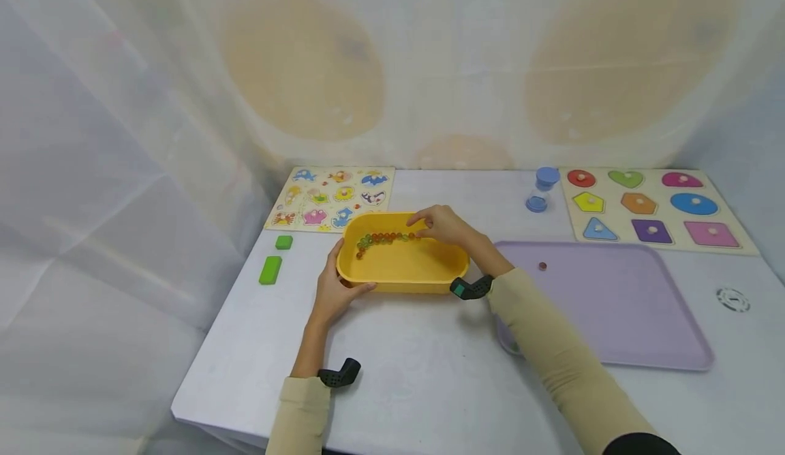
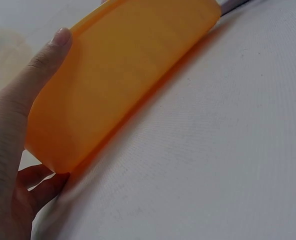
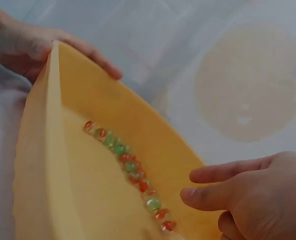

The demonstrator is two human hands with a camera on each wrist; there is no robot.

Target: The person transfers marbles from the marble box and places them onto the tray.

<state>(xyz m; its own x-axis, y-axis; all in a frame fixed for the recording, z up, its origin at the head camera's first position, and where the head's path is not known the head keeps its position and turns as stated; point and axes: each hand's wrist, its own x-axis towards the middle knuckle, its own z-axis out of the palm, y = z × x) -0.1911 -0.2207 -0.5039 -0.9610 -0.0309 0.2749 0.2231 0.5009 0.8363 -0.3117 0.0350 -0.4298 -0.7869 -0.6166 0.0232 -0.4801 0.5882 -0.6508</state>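
A yellow plastic tub (image 1: 405,264) stands at the middle of the white table. Red and green glass-like beads (image 1: 383,238) lie in a row along its far side, curving at the left end. My left hand (image 1: 334,290) grips the tub's left end, with the thumb on the near wall and fingertips near a lower corner in the left wrist view. Over the tub's far right part is my right hand (image 1: 446,227). In the right wrist view its thumb and index finger (image 3: 223,171) are extended and slightly apart, with no bead visible between them.
A lilac tray (image 1: 601,298) with one small brown bead (image 1: 542,266) is at right. Behind are a sea-animal puzzle board (image 1: 294,204), a shapes board (image 1: 619,223) and a blue-ended sand timer (image 1: 542,189). Two green blocks (image 1: 270,270) lie left; a round black-and-white piece (image 1: 732,300) lies far right.
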